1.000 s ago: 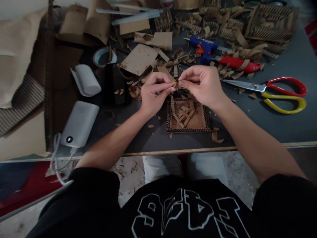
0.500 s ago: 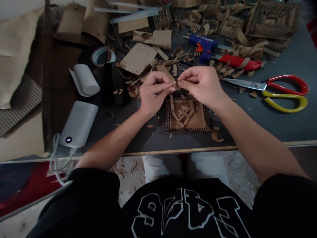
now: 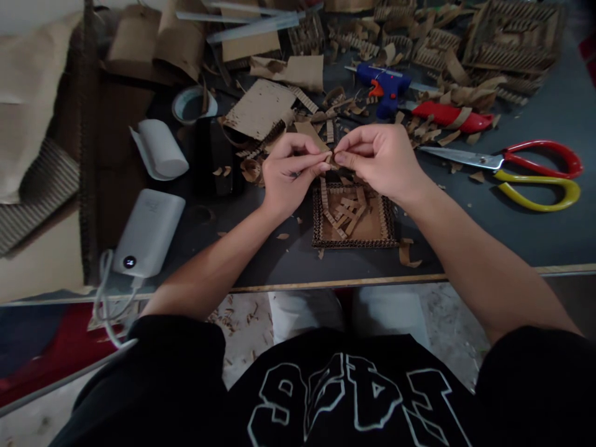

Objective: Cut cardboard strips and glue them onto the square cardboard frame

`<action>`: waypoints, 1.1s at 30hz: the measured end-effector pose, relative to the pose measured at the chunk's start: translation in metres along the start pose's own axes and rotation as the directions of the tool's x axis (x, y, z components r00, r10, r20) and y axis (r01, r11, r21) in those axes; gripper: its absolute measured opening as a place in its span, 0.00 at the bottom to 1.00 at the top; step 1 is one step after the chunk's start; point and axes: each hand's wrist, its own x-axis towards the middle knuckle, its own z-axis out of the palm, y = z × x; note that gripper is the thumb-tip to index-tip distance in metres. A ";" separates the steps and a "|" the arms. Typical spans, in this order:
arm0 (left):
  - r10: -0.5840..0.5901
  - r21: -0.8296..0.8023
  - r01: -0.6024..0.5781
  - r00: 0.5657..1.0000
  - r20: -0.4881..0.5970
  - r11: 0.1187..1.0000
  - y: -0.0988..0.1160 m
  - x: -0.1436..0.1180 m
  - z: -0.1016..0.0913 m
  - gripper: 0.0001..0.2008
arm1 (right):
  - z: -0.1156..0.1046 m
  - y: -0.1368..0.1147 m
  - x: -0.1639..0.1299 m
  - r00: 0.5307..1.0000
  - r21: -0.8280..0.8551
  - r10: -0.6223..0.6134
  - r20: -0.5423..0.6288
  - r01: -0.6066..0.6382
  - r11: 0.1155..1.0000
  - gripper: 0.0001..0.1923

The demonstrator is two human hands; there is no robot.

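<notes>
My left hand (image 3: 293,171) and my right hand (image 3: 379,158) meet fingertip to fingertip above the table. Between their pinched fingers is a small cardboard strip (image 3: 330,159), mostly covered by the fingers. Just below the hands lies a square cardboard tray (image 3: 372,228) with walls of stacked corrugated strips. Several loose thin strips (image 3: 347,214) are heaped inside it, and one reaches up over its back edge toward my fingers. Behind my left hand sits a flat square of cardboard (image 3: 261,108).
Scissors (image 3: 484,160) with red and yellow handles lie at right. Behind them are a red-handled tool (image 3: 451,118) and a blue glue gun (image 3: 384,87). At left are a white power bank (image 3: 149,233) with a cable, a white roll (image 3: 161,151) and a tape roll (image 3: 179,107). Cardboard scraps litter the back.
Both hands keep almost the same pose, pinching the small cardboard strip. The view has shifted very slightly; nothing else has visibly moved.
</notes>
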 end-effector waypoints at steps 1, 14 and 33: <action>-0.008 -0.007 0.008 1.000 -0.003 1.000 0.000 0.000 0.000 0.11 | 0.000 -0.001 0.000 1.000 0.003 -0.002 -0.003 0.002 1.000 0.18; -0.046 -0.028 0.045 0.999 -0.030 0.999 0.000 0.002 0.001 0.14 | -0.003 -0.005 -0.002 1.000 -0.016 -0.018 -0.004 0.018 1.000 0.20; -0.101 -0.045 0.098 0.992 -0.072 0.994 -0.013 0.002 -0.002 0.16 | -0.009 -0.002 -0.001 0.975 0.073 0.131 0.180 -0.146 0.987 0.21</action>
